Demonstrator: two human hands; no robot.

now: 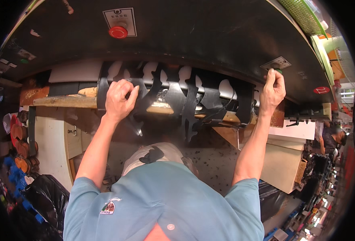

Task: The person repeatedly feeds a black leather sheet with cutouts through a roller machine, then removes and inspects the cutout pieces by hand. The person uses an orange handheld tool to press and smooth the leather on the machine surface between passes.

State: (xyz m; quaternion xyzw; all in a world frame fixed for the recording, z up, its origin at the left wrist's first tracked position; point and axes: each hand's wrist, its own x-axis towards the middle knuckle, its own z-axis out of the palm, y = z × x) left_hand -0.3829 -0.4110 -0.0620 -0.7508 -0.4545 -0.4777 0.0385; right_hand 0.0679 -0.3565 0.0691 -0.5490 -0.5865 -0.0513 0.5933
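A black sheet [209,100] full of shaped cut-outs droops in ragged strips over the front of the machine's bed. My left hand [120,98] is closed over the left part of this sheet, its fingers curled and the thumb bent close by. What lies inside those fingers is hidden. On the right, my right hand [272,93] is raised to the front of the dark machine head [209,32]. Its fingers are pressed together at a green push button [278,71], which they partly cover.
A red mushroom button [118,32] sits on the machine head at upper left. Below the bed runs a wooden board [65,102]. Dark scraps litter the floor [213,164]. Black plastic bags [47,197] lie at left, a carton [280,166] stands at right, and another person [332,138] is far right.
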